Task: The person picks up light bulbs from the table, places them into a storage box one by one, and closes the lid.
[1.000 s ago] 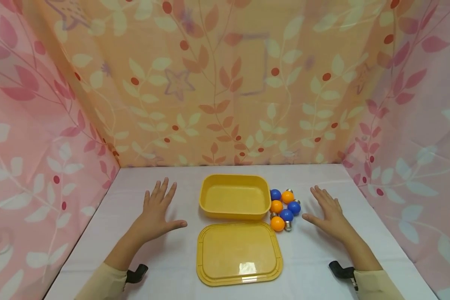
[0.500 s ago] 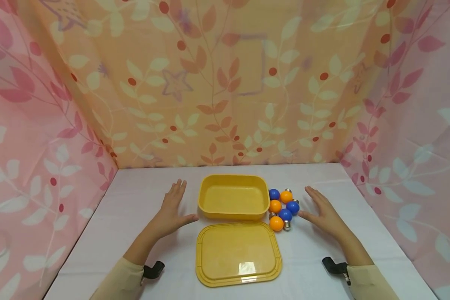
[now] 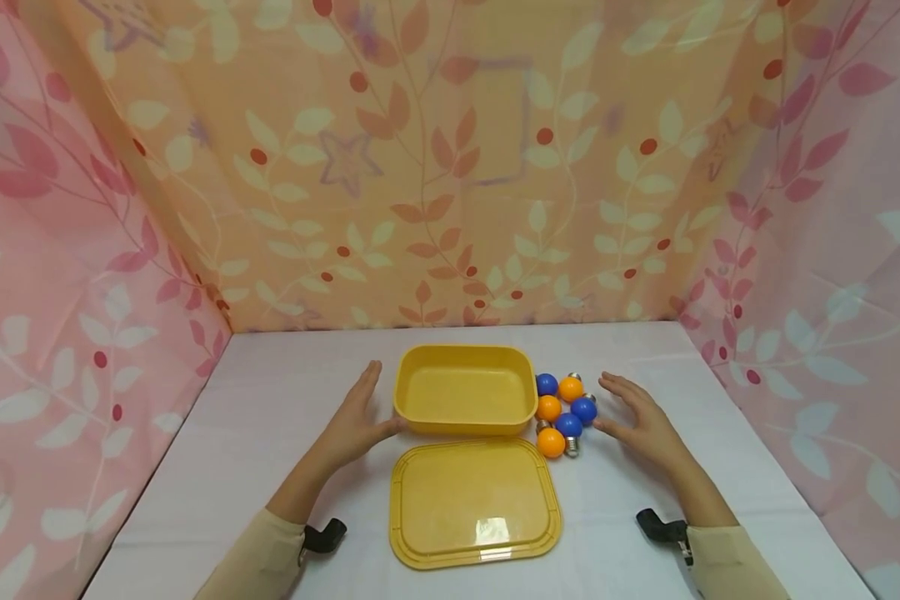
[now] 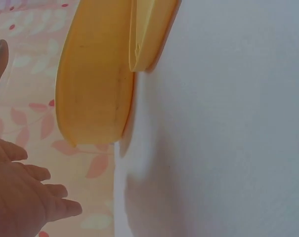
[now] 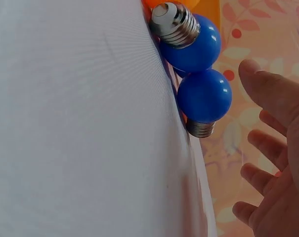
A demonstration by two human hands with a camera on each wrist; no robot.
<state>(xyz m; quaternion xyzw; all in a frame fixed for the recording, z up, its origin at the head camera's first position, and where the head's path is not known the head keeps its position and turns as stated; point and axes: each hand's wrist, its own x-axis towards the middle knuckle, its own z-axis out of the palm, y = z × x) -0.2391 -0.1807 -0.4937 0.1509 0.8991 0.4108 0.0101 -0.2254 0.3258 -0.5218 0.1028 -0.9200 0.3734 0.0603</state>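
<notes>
Yellow box [image 3: 465, 428] is standing behind the lid [image 3: 467, 493], left of the bulbs [image 3: 568, 422], while the left hand [image 3: 351, 432] and right hand [image 3: 645, 427] are hovering, unclenched and empty, beside box and bulbs respectively (seemingly the approach step), any grasp calling for curled fingers.

No lettering, brand or number can be read on the yellow box [image 3: 465, 427], the yellow lid [image 3: 474, 500] or the blue and orange bulbs [image 3: 568, 425] on the white table [image 3: 596, 533]. The backdrop cloth [image 3: 435, 283] (a purple star outline [image 3: 350, 161] shows among its prints) and the black wrist cameras [image 3: 325, 536] bear no legible words either
</notes>
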